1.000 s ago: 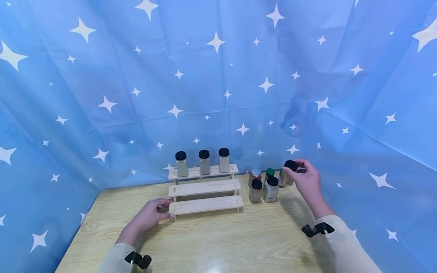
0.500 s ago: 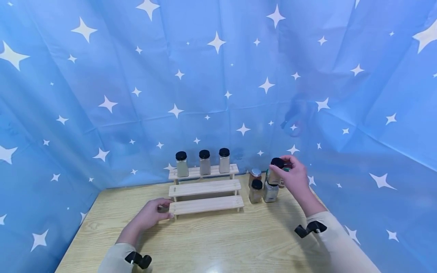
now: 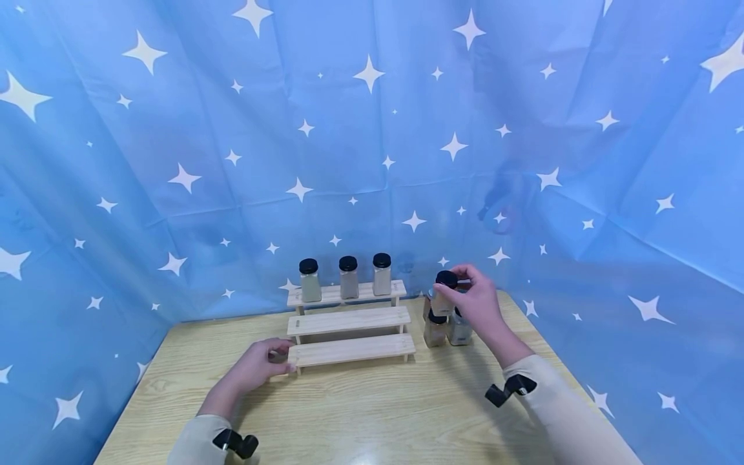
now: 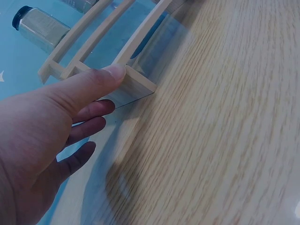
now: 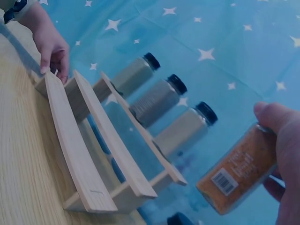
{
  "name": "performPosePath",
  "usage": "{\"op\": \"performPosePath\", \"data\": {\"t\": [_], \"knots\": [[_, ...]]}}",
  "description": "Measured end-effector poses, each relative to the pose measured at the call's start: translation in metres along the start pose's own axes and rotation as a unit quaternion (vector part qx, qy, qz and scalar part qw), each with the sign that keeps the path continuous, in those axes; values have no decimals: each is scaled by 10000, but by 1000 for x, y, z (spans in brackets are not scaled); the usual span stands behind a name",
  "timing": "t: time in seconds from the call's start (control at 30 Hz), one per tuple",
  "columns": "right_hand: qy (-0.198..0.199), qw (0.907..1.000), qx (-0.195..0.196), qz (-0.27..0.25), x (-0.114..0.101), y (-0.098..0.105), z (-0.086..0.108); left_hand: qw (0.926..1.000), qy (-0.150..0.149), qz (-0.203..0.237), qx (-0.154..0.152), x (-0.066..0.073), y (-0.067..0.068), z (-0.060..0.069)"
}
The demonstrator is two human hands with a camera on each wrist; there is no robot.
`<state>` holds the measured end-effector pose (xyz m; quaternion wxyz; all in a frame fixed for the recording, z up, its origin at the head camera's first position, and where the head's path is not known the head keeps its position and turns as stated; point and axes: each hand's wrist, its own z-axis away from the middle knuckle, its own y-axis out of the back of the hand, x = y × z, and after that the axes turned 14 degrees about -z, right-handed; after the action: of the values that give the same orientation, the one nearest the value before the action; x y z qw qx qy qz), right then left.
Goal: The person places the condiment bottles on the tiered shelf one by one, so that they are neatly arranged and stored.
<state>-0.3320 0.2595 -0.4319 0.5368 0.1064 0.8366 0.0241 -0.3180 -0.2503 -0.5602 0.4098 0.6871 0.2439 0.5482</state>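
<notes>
A three-tier wooden spice rack (image 3: 351,349) stands on the table, with three black-capped spice jars upright on its top tier, among them one jar (image 3: 310,281) at its left end. My left hand (image 3: 264,365) holds the rack's left end; in the left wrist view its thumb (image 4: 110,75) lies on the end of the lowest tier and the other fingers curl behind. To the right of the rack, my right hand (image 3: 479,303) grips a black-capped spice jar (image 5: 241,168) in the air. Orange-brown powder and a barcode label show on it.
Below the held jar, a brown jar (image 3: 434,332) and a pale jar (image 3: 460,331) stand on the wooden table (image 3: 360,413); others behind them are mostly hidden. A blue star-patterned curtain (image 3: 372,148) hangs close behind the rack and along both sides.
My right hand has carried the spice jar leftward from the table's far right to above the other jars, nearer the rack. The left hand has stayed at the rack's end.
</notes>
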Motion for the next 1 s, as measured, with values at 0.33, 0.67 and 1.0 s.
{"op": "performPosePath", "data": {"t": [0.33, 0.67, 1.0], "knots": [[-100, 9995, -311, -53, -5, -26, 0, 9999, 107, 23, -20, 0, 0, 0], [56, 9988, -430, -223, -5, -52, 1, 9999, 107, 12, -5, 3, 1, 1], [-105, 9969, -550, -545, -7, -83, -1, 10000, 39, -9, -11, 3, 1, 1]]}}
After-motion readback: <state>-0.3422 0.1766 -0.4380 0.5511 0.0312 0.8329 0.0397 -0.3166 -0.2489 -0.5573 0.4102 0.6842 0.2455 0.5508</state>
